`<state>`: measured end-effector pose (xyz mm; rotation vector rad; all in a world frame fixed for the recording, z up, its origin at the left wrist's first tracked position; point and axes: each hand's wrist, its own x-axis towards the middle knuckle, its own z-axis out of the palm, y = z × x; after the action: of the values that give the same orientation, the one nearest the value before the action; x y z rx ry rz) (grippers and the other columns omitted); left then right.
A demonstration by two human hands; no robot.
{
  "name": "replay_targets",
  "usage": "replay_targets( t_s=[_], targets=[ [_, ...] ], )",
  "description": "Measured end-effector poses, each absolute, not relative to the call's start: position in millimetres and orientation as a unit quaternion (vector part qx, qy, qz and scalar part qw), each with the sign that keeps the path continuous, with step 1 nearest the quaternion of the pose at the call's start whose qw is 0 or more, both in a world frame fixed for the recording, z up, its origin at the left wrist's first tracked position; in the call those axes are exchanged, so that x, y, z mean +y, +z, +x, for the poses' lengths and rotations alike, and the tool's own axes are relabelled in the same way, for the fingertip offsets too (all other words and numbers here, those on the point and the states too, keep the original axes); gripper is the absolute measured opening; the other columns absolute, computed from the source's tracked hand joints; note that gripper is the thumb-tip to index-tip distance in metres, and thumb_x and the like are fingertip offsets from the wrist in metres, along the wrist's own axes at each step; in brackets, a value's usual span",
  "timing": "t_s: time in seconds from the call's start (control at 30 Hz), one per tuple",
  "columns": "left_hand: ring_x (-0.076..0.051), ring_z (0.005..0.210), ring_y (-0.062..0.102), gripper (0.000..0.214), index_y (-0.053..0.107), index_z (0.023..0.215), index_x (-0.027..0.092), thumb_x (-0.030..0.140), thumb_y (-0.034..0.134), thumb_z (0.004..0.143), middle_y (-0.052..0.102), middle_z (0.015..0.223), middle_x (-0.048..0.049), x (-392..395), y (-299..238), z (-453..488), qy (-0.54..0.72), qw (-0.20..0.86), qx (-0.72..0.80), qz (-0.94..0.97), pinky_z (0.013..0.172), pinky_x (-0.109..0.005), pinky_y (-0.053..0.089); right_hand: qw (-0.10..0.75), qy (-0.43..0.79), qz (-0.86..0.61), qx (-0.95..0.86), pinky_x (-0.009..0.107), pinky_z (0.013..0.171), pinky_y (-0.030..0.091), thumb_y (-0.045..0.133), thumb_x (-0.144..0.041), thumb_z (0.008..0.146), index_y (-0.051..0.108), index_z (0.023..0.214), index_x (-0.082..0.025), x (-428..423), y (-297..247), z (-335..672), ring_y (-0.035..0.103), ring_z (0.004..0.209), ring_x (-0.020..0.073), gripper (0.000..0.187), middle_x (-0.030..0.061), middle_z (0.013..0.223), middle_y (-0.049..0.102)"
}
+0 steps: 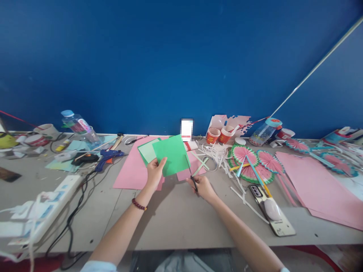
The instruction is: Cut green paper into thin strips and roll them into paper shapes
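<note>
The person's left hand (154, 172) holds a green paper (171, 155) up off the worktop (170, 219), in the middle and a bit far. Its grip is clamped on the paper's near left corner, thumb on top. That likely makes the sheet stiff and leaves its right edge free.

The right hand (204, 187) has its grip closed around small scissors (193, 179). The blades point up at the paper's near right edge. Whether they touch it is too small to tell.

A big pink sheet (132, 168) lies flat under the green paper. White paper strips (217, 153) lie just to the right. Pink and green paper fans (249, 164) and a phone (269, 207) sit farther right, out of the hands' way. A blue glue gun (109, 155) rests to the left.
</note>
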<state>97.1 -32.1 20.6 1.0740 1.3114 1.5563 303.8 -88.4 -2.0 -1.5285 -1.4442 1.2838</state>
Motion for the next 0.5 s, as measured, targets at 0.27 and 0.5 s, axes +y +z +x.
replay_targets(
  t_s=[0.27,0.5],
  targets=[
    [-0.016,0.067,0.062,0.034,0.069,0.076,0.014,0.043,0.078,0.061,0.071,0.073,-0.0048,-34.4,27.0,101.2,0.600,0.420,0.523,0.436,0.060,-0.026,0.047,0.335,0.489,-0.588,-0.550,0.020,0.035,0.026,0.064,-0.056,0.073,0.047,0.046,-0.018,-88.5,-3.3,304.2,0.036,0.031,0.0065,0.050,-0.0036,0.036,0.045],
    [-0.020,0.075,0.066,0.041,0.070,0.081,0.013,0.046,0.079,0.059,0.074,0.083,-0.0082,-34.8,28.2,102.8,0.606,0.447,0.508,0.418,0.069,-0.030,0.052,0.340,0.499,-0.583,-0.544,0.019,0.033,0.026,0.064,-0.056,0.073,0.047,0.049,-0.018,-87.2,-7.7,304.4,0.036,0.030,0.0062,0.047,-0.0036,0.038,0.048]
  ],
)
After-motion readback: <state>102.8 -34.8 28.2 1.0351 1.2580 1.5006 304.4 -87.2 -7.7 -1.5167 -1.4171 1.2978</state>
